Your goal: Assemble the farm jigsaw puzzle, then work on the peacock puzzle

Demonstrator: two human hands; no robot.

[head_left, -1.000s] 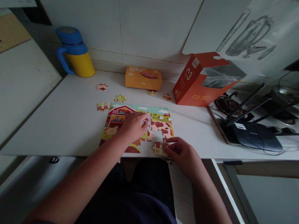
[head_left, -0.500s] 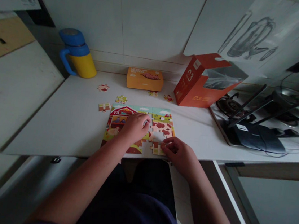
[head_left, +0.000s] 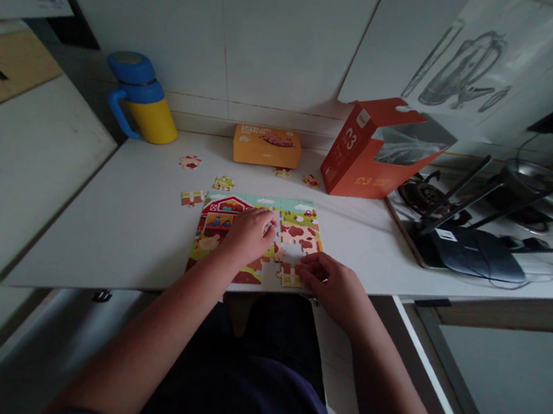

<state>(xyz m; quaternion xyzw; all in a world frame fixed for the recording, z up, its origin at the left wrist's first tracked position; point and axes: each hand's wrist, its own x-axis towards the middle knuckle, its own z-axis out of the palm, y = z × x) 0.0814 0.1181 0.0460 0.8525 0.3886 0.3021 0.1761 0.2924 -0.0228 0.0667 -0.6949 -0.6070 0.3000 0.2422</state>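
At the left of the white counter (head_left: 104, 213), a blue-and-yellow jug with a side handle (head_left: 147, 110) stands upright. To its right, a flat, brightly printed farm-scene jigsaw (head_left: 215, 223) lies near the front edge, with gaps at its lower right. The left hand (head_left: 252, 232) is placed over its middle with fingers curled; whether anything is gripped cannot be told. By the lower-right gap, a brown-and-yellow interlocking jigsaw piece (head_left: 289, 275) is touched on its right side by the bent fingers of the right hand (head_left: 331, 277); whether it is pinched or merely pressed cannot be told.

The piece is judged light, stiff and thin, probably cardboard, with tabs liable to bend. It is best held by opposite edges, clear of the tabs.

Six loose pieces are counted: three at the left, two near the back and one at the right hand. Two cartons are present: one low orange box (head_left: 268, 147) and one tall red-orange box (head_left: 351, 150).
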